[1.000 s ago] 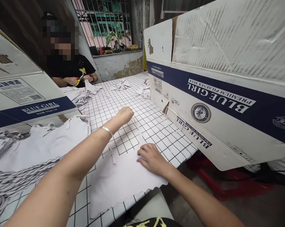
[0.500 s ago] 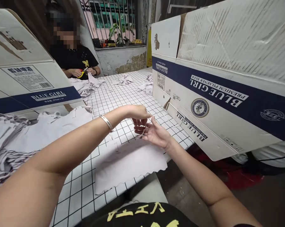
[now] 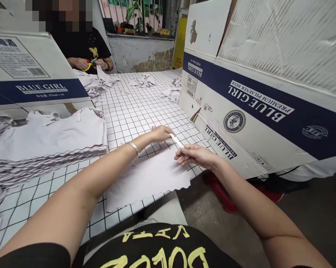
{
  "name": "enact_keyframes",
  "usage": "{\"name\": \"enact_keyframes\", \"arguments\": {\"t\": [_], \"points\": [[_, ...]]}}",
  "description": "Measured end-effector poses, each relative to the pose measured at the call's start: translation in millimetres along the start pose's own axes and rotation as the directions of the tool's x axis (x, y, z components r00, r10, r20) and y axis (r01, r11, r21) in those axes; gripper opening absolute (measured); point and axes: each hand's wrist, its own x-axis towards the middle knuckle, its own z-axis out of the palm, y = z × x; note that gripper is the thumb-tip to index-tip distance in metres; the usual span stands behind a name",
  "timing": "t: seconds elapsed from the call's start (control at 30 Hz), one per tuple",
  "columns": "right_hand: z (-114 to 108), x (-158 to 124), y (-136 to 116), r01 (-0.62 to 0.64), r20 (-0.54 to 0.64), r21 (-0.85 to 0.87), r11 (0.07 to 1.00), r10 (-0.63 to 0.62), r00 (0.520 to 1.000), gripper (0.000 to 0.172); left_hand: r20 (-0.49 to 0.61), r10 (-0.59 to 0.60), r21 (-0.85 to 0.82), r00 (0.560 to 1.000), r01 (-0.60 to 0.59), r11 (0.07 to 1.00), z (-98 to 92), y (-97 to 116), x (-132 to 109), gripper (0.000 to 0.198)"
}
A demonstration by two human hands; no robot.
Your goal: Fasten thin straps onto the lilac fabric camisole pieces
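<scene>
Between my two hands a narrow pale fabric strap is drawn out straight. My left hand pinches its far end, with the fingertips partly turned away from view. At the near end, my right hand is closed on the strap between thumb and fingers. Below them a pale pinkish-white fabric piece with a wavy lower edge lies flat near the table's front edge. Whether the strap is joined to this piece is hidden by the hands.
A stack of similar garments lies on the left of the grid-patterned table. Large cartons stand left and right. Across the table, another person's hand holds yellow-handled scissors beside loose fabric.
My hands were close together and have moved apart, with the strap now stretched between them. My right hand has turned palm down. The view has tilted lower.
</scene>
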Motion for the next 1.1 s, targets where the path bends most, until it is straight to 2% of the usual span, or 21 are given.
{"name": "enact_keyframes", "arguments": {"t": [0.07,0.13,0.2,0.27,0.33,0.4,0.5,0.63,0.7,0.73,0.83,0.9,0.93,1.03,1.1], "points": [[-7.3,-7.1,3.0,-0.007,-0.029,-0.242,0.970,0.000,1.000,0.028,-0.004,-0.061,0.020,0.998,0.061,0.998,-3.0,-4.4,1.5,0.023],[-14.5,-7.3,5.6,-0.015,-0.058,-0.351,0.936,-0.006,0.998,0.028,-0.063,-0.134,0.111,0.989,0.140,0.984,-1.6,-7.8,-4.9,0.026],[-20.5,-1.4,8.7,-0.039,-0.116,-0.259,0.965,0.010,0.993,0.026,-0.192,-0.179,0.197,0.965,0.217,0.956,6.8,-9.8,-21.4,0.029],[-24.6,7.3,12.5,-0.056,-0.173,-0.068,0.996,0.043,0.984,0.026,-0.269,-0.187,0.227,0.945,0.251,0.941,21.9,-10.8,-46.0,0.023],[-25.8,16.2,16.0,-0.049,-0.195,0.090,0.995,0.066,0.979,0.027,-0.243,-0.179,0.232,0.953,0.237,0.943,40.9,-11.7,-72.7,0.026],[-24.2,23.7,18.4,-0.041,-0.173,0.176,0.984,0.072,0.982,0.022,-0.228,-0.171,0.247,0.959,0.226,0.942,58.8,-12.2,-94.6,0.028],[-18.8,32.0,19.2,-0.005,-0.142,0.223,0.975,0.038,0.989,0.020,-0.261,-0.181,0.215,0.948,0.240,0.947,74.2,-9.5,-110.0,0.026],[-10.5,37.5,14.8,0.000,-0.110,0.272,0.962,0.031,0.993,0.021,-0.327,-0.224,0.000,0.918,0.237,0.971,68.5,0.6,-102.1,0.021],[-6.0,37.6,11.2,-0.039,-0.021,0.282,0.959,0.047,0.999,0.021,-0.358,-0.247,-0.126,0.901,0.215,0.968,60.1,3.6,-91.0,0.023],[-3.7,36.9,9.5,-0.050,0.029,0.271,0.961,0.044,0.999,0.021,-0.363,-0.219,-0.147,0.906,0.177,0.973,55.9,3.5,-84.7,0.026],[1.9,32.5,6.1,-0.045,0.131,0.166,0.985,0.024,0.991,0.021,-0.325,0.023,-0.025,0.946,-0.033,0.999,45.3,-2.8,-65.2,0.039],[3.1,28.5,5.7,-0.035,0.152,0.056,0.998,0.027,0.988,0.022,-0.274,0.152,0.069,0.950,-0.138,0.988,39.6,-7.6,-54.8,0.025],[2.8,26.5,5.9,-0.029,0.152,0.000,1.000,0.029,0.988,0.024,-0.270,0.176,0.093,0.946,-0.156,0.983,36.9,-8.7,-51.2,0.019],[0.0,22.6,6.9,-0.001,0.132,-0.104,0.995,0.014,0.991,0.032,-0.298,0.202,0.132,0.933,-0.170,0.977,29.3,-5.9,-47.5,0.023],[-1.4,22.1,7.0,0.013,0.108,-0.112,0.994,-0.001,0.994,0.031,-0.255,0.224,0.150,0.941,-0.190,0.970,26.1,-1.6,-49.2,0.024]]}}
